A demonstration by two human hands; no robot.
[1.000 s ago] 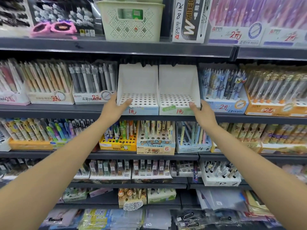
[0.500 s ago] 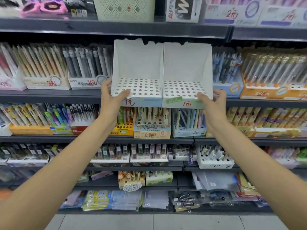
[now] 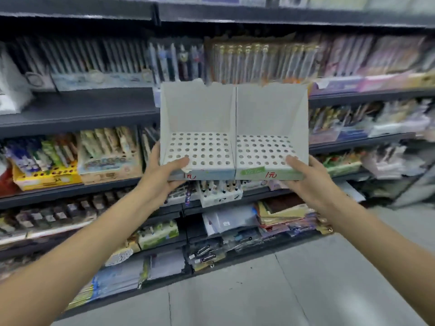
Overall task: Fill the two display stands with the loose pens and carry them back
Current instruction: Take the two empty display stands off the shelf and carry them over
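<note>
L hand (image 3: pixel 162 177) & R hand (image 3: pixel 306 180) hold stands (image 3: pixel 235 123) upright, side-by-side, fronts facing viewer.

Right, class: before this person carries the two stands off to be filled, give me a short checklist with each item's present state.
1. Left hand grips left stand: ok.
2. Right hand grips right stand: ok.
3. Stands side by side, touching, upright: ok.
4. Both stands clear of the shelf: ok.
5. Stands hold pens: not ok, every hole is empty.
6. Loose pens located: cannot tell.
</note>
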